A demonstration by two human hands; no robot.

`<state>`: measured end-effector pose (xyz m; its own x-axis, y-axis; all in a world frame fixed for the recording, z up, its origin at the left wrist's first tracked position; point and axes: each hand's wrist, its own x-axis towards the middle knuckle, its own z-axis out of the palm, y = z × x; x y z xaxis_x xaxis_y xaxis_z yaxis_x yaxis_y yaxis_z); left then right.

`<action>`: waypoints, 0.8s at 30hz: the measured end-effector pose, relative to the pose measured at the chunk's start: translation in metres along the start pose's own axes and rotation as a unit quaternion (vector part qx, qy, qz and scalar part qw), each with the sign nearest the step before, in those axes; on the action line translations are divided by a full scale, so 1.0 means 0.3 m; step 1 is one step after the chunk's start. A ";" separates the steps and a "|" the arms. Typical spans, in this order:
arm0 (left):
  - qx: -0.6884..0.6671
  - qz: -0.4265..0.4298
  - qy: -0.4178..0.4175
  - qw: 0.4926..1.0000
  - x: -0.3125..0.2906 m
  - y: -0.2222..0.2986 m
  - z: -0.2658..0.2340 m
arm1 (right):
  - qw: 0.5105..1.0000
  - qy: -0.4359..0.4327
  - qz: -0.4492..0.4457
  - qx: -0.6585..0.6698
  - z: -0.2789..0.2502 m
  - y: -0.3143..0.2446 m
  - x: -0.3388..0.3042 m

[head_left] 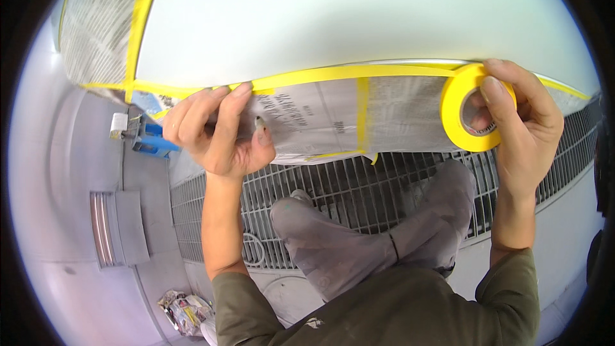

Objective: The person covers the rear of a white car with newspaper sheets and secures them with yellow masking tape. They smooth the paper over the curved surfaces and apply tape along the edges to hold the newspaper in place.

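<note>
My right hand point(522, 112) grips a roll of yellow masking tape point(452, 112), with its thumb and fingers around the right side. A yellow tape strip point(346, 74) runs left from the roll along the lower edge of a white painted panel point(359, 19). At the strip's left part, my left hand point(214, 131) rests bent fingertips on the tape, its thumb apart from them and nothing in its grasp. Below the strip hangs printed masking paper point(314, 112), with a vertical yellow tape band point(362, 109) across it.
More taped masking sheet point(99, 19) covers the far left. A metal floor grating point(346, 186) lies beneath my crossed legs point(346, 243). To the left are a blue object point(154, 141), a grey wall-side box point(131, 227) and crumpled paper point(184, 311).
</note>
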<state>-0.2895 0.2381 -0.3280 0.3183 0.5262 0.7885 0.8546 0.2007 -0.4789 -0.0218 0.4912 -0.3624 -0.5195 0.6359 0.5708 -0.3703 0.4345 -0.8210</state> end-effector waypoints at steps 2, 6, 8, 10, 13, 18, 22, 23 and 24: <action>0.000 -0.002 0.000 1.000 0.007 0.020 0.010 | 1.000 0.004 -0.003 -0.013 -0.018 -0.002 0.005; -0.034 -0.014 0.013 0.999 0.024 0.067 0.041 | 1.000 0.012 0.010 -0.016 -0.057 -0.006 0.017; -0.038 -0.014 0.016 0.999 0.034 0.089 0.053 | 0.999 0.020 0.006 -0.041 -0.084 -0.004 0.023; -0.027 -0.014 0.001 1.000 0.045 0.109 0.055 | 0.998 0.036 0.024 -0.039 -0.113 0.003 0.024; 0.007 -0.016 -0.039 0.999 0.064 0.143 0.048 | 0.997 0.051 0.027 -0.049 -0.170 0.018 0.023; 0.006 -0.023 -0.054 0.998 0.104 0.217 0.076 | 0.990 0.091 0.053 -0.089 -0.295 0.055 0.037; -0.024 -0.029 -0.065 0.997 0.130 0.268 0.101 | 0.990 0.100 0.060 -0.085 -0.368 0.067 0.035; -0.026 -0.037 -0.053 0.998 0.135 0.275 0.113 | 0.990 0.096 0.056 -0.086 -0.384 0.069 0.037; -0.028 -0.046 -0.041 0.998 0.140 0.281 0.123 | 0.991 0.093 0.053 -0.086 -0.398 0.071 0.038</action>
<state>-0.2194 0.3076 -0.3496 0.2038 0.5741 0.7930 0.9008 0.2072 -0.3815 0.0565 0.5838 -0.3744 -0.3915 0.7829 0.4836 -0.1760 0.4521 -0.8744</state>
